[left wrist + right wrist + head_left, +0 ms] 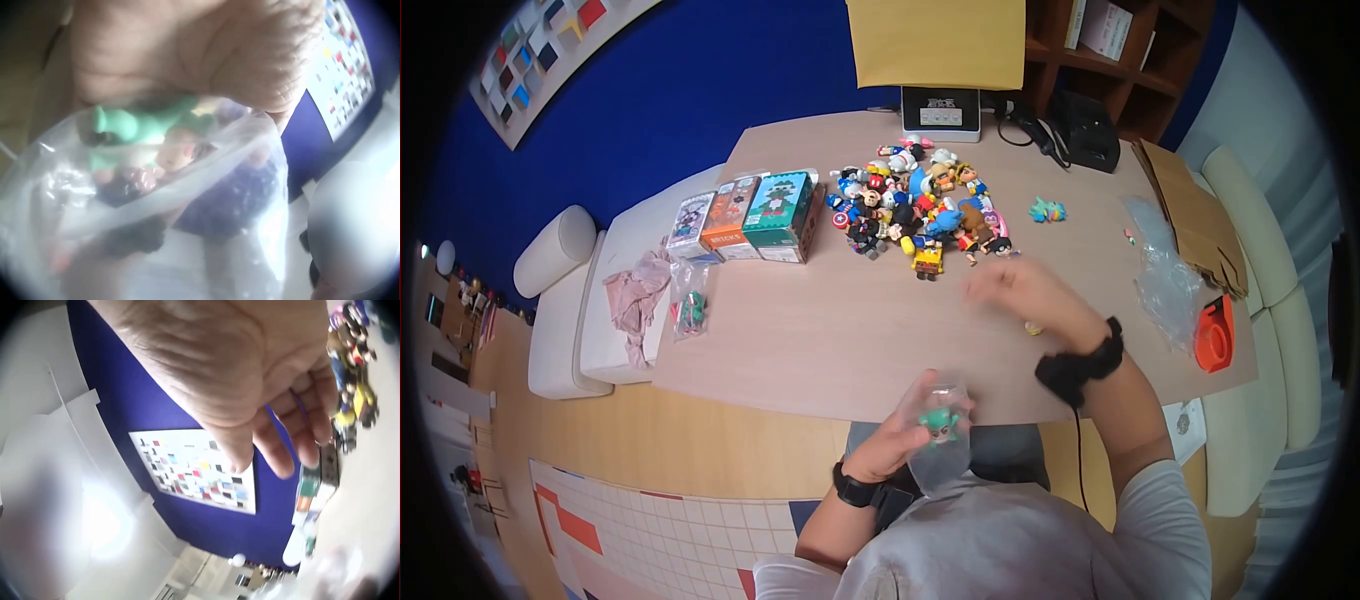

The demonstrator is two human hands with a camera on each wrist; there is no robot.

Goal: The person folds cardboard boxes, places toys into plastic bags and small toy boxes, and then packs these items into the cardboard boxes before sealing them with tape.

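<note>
My left hand [890,445] grips a clear plastic bag [945,465] near the table's front edge, with a small green figure [940,424] inside. In the left wrist view the green figure [128,128] shows through the bag [250,212], below the palm [194,50]. Blurred in the head view, my right hand [1030,295] is above the table, right of a pile of small figures [920,205]. The right wrist view shows that hand [250,375] with its fingers loosely bent and nothing held.
Three toy boxes [775,215], a pink cloth [638,295] and a bagged item [689,312] lie at the left. At the right are a teal figure [1047,209], clear plastic wrap [1162,275], brown cardboard [1190,215] and an orange item [1214,338]. A small device [941,115] stands at the back.
</note>
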